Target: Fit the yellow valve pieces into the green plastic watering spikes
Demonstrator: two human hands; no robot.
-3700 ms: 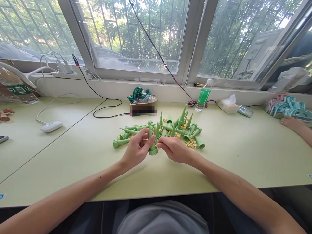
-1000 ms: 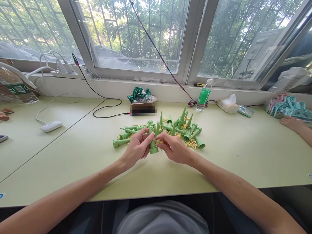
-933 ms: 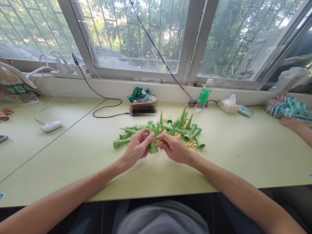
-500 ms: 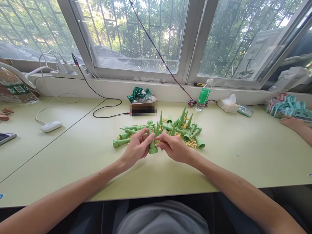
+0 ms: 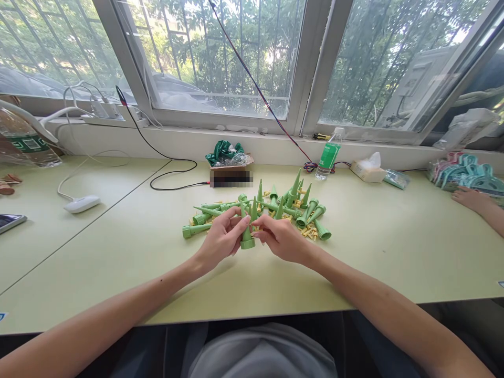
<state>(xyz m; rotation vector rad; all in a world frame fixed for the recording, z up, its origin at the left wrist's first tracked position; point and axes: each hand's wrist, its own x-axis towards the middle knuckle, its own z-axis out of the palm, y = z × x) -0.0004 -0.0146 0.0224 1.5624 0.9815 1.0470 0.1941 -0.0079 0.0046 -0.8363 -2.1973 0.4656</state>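
My left hand [image 5: 223, 235] is closed around a green plastic watering spike [image 5: 247, 240], held with its tip up and its ridged collar down. Against the spike's right side, the thumb and fingers of my right hand [image 5: 281, 237] are pinched together. Whatever sits between those fingertips is too small and covered to make out. Just behind both hands lies a heap of similar green spikes [image 5: 293, 194], some standing, others on their sides. Small yellow plastic pieces [image 5: 311, 231] are scattered among them.
Behind the heap sits a small box with green wrapping [image 5: 225, 153]. A water bottle [image 5: 329, 154] and a tissue box [image 5: 368, 170] stand toward the window. Another person's hand [image 5: 472, 199] rests by bagged pastel clips [image 5: 478, 176]. A white mouse-shaped device [image 5: 82, 204] lies left.
Almost nothing differs. Both hands keep the same place around the spike, with at most a slight shift of the right fingertips.
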